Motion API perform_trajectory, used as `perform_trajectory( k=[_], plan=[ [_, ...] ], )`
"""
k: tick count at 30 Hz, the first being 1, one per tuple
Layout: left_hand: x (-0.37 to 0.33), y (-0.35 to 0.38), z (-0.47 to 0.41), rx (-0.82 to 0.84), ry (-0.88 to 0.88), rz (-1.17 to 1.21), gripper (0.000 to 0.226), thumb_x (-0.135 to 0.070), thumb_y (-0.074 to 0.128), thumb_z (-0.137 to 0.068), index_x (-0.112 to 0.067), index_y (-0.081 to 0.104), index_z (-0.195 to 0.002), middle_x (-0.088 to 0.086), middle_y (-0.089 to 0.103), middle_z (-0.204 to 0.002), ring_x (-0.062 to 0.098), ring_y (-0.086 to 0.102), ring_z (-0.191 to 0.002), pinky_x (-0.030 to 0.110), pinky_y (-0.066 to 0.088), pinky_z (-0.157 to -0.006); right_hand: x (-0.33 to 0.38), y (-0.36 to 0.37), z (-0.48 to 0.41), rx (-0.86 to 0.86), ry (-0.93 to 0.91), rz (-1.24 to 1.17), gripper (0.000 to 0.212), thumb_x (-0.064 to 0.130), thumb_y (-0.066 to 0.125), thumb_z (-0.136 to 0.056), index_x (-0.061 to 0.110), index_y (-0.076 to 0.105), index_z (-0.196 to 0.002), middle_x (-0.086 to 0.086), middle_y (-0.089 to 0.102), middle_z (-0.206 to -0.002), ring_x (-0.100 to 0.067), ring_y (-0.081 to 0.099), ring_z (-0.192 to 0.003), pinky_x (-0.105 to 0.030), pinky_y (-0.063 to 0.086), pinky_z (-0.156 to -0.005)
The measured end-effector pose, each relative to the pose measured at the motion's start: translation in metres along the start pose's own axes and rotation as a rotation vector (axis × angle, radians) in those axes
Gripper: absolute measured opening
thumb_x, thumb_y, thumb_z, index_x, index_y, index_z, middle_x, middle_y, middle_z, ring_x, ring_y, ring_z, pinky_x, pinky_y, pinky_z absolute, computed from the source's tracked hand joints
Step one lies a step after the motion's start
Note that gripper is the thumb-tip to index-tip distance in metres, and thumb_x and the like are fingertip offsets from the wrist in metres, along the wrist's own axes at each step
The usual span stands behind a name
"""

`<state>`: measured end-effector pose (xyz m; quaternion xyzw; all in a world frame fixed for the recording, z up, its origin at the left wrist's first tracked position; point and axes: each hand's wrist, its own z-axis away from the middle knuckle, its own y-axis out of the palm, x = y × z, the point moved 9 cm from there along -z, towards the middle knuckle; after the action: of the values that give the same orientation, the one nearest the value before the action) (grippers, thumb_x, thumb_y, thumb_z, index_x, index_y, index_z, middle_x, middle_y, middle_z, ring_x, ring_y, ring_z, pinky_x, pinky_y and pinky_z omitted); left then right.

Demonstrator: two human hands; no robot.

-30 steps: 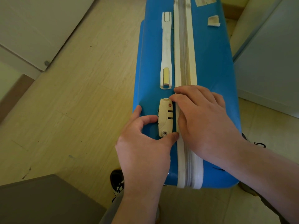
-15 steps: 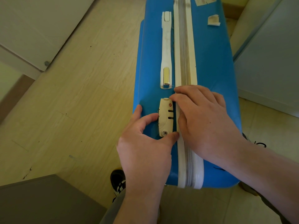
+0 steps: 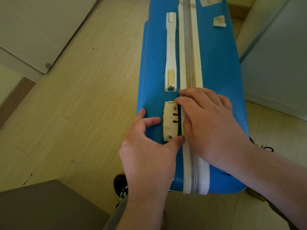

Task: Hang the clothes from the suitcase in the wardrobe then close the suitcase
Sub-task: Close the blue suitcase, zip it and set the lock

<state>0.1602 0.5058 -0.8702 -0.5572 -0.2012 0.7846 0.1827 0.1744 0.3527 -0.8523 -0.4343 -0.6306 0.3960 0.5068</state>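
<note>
Left hand (image 3: 147, 156): grip loose, not clenched. The thumb tip presses at the near end of the combination lock (image 3: 170, 123), right where it meets the zipper band (image 3: 189, 47). The index finger is bent, its tip just beside the lock's dial side; can't tell if it makes contact. The outer finger rests on the shell's left edge.

Right hand (image 3: 211, 123): lies knuckles-up across the zipper band, fingers curled. The fingertips are at the far end of the lock, and the thumb is tucked along the band beside the lock's slots. Whatever is under the palm and fingers is hidden, so can't tell if this grip pinches anything.

Blue suitcase (image 3: 214, 63): stands on the wooden floor (image 3: 83, 97) with its zippered side up, directly in front of the person. Its long axis runs straight away from the camera, near end at the person's legs. Both shells meet along the band over the visible length. The white carry handle (image 3: 171, 47) lies flat, parallel to the band on its left, in line with the lock and farther out. There are torn label scraps (image 3: 219, 21) on the right shell.

Around it: a dark shoe (image 3: 121, 185) by the near left corner, white panels (image 3: 274, 63) to the right, a white door (image 3: 33, 22) far left, and a grey block (image 3: 41, 208) near left.
</note>
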Motion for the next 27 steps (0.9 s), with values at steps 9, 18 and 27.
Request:
perform_trajectory(
  k=[9,18,27],
  plan=[
    [0.0032,0.0016,0.0008,0.016,0.013,0.05,0.05,-0.03,0.096,-0.06,-0.036,0.074,-0.104,-0.034,0.045,-0.145,-0.019,0.04,-0.122,0.002,0.039,-0.082,0.0003,0.0003,-0.0005,0.009,0.001,0.006,0.048,0.03,0.039,-0.089,0.019,0.06,-0.13,0.0,0.056,-0.137,-0.022,0.046,-0.13,-0.039,0.03,-0.103],
    [-0.0002,-0.0013,0.001,-0.008,0.023,0.009,0.061,-0.033,0.097,-0.058,-0.039,0.064,-0.109,-0.031,0.045,-0.146,-0.013,0.047,-0.121,0.002,0.045,-0.077,0.0006,0.0012,-0.0005,0.005,-0.007,0.005,0.048,0.03,0.039,-0.088,0.018,0.059,-0.13,-0.001,0.056,-0.136,-0.023,0.046,-0.13,-0.04,0.031,-0.103],
    [-0.0015,0.0001,-0.0009,0.007,0.011,0.012,0.066,-0.038,0.097,-0.055,-0.037,0.06,-0.11,-0.031,0.045,-0.144,-0.026,0.044,-0.102,-0.007,0.038,-0.066,-0.0003,0.0008,-0.0005,-0.007,-0.011,0.006,0.046,0.026,0.049,-0.086,0.018,0.06,-0.13,-0.001,0.056,-0.137,-0.023,0.046,-0.13,-0.039,0.031,-0.103]
  ],
)
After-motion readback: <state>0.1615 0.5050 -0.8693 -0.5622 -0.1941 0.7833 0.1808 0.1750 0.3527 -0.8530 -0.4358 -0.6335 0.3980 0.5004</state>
